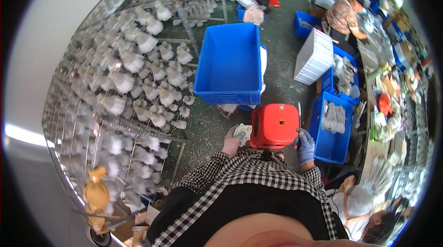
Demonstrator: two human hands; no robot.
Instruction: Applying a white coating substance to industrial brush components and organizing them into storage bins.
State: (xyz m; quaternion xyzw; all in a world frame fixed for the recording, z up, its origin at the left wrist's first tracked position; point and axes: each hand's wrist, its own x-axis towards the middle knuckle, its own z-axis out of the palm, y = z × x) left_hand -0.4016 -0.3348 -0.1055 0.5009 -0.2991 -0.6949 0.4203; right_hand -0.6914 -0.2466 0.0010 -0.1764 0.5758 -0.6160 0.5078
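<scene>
We are looking down at a red plastic stool (pixel 275 125) standing on the gritty floor (pixel 281 53) just ahead of us, between an empty blue crate (pixel 229 65) and a smaller blue bin of grey pieces (pixel 333 124). Our left hand (pixel 236 135), gloved, sits at the stool's left edge with its fingers curled shut around a crumpled whitish rag (pixel 243 131). Our right hand (pixel 305 144), in a blue glove, is at the stool's right edge, fingers closed on a thin pen-like tool (pixel 299 111) that points upward; we cannot tell whether either hand also grips the stool itself

Several things could go wrong here, in our judgement. With both hands already full, any hold on the stool would be weak, so it could slip or tip toward the crate. The thin tool stands close to the stool's side and could scrape it or be knocked out of our fingers. The rag could drop onto the dirty floor. To our left the wire rack (pixel 134 122) of pale moulded figures (pixel 138 85) stands near, and a wide swing of the elbow could dislodge some of them
</scene>
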